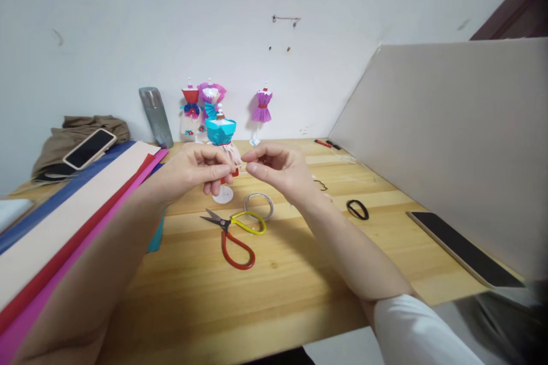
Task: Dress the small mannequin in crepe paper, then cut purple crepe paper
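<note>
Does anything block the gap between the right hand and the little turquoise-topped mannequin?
Nothing visible stands between the right hand and the mannequin. The scissors and silver ring lie on the table, on the wearer's side of it.

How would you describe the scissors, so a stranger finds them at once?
On the wooden table, look below the two raised hands. The open scissors lie beside a silver ring; only they have one red and one yellow handle.

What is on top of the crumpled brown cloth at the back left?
A dark-screened phone with a pale rim rests on the brown cloth. Whatever is under the cloth is covered.
</note>
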Demonstrator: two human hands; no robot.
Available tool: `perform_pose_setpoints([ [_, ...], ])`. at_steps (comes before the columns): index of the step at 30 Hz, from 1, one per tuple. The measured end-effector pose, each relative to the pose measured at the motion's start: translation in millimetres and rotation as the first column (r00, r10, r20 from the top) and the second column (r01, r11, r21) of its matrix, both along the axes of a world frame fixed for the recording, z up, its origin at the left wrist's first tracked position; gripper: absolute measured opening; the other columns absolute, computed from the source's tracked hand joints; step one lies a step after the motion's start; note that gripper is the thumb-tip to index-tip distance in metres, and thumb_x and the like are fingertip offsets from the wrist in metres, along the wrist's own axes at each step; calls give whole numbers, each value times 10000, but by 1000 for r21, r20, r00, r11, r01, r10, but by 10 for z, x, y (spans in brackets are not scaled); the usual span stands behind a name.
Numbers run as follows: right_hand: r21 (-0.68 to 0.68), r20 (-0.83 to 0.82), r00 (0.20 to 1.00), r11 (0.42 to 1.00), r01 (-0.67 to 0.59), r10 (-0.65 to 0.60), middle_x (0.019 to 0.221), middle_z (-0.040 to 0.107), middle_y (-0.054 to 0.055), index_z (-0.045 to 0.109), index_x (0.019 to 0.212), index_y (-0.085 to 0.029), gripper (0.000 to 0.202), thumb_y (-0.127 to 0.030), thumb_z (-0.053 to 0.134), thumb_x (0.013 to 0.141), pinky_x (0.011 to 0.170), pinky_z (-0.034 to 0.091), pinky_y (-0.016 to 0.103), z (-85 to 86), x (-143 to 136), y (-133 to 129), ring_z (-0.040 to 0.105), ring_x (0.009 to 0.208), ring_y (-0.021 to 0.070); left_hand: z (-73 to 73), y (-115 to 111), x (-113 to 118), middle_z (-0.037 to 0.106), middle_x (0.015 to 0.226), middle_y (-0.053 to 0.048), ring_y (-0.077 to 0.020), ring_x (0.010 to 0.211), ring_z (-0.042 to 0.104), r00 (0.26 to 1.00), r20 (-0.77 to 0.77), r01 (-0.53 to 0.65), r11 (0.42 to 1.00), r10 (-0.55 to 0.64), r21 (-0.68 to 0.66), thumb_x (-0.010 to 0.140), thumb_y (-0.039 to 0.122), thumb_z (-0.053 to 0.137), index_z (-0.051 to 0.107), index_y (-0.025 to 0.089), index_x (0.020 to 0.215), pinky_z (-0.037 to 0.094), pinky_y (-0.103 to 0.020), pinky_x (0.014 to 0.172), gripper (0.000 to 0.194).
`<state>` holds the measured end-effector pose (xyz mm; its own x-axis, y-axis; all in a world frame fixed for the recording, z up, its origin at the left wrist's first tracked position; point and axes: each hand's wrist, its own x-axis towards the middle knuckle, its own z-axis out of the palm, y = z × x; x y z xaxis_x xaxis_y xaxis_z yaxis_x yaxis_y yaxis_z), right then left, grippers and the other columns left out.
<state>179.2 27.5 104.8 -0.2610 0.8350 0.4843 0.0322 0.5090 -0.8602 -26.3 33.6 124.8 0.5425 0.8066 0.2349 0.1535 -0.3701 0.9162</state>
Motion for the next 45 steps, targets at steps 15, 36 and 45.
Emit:
perform_pose_setpoints([
  [15, 4, 5, 1000, 1000, -7, 7, 681, 635, -8, 671, 749, -180, 146, -317, 685, 700, 622, 459, 266, 39, -25, 47, 565, 644, 113, -11, 3, 13, 697, 681, -27, -78, 478, 580, 1000, 26, -5, 1000, 6, -22, 795, 293, 722, 676, 137, 725, 466, -168, 441, 177],
  [36, 240, 104, 987, 966, 96, -124, 639, 476, -44, 494, 697, -198, 180, -280, 559, 844, 525, 329, 248, -41, 42, 96, 407, 557, 80, -63, 19, -6, 695, 742, -35, -95, 477, 607, 994, 55, 99, 986, -92, -137, 876, 285, 652, 704, 125, 1121, 469, -182, 415, 297],
  [45, 416, 212, 953, 902, 114, -218, 678, 500, -33, 497, 722, -195, 163, -184, 536, 880, 583, 356, 259, -43, 42, -8, 435, 609, 93, -42, 16, -4, 678, 650, -35, -95, 427, 581, 981, 183, 123, 946, -69, -299, 823, 287, 712, 731, 92, 1039, 439, -175, 390, 291],
])
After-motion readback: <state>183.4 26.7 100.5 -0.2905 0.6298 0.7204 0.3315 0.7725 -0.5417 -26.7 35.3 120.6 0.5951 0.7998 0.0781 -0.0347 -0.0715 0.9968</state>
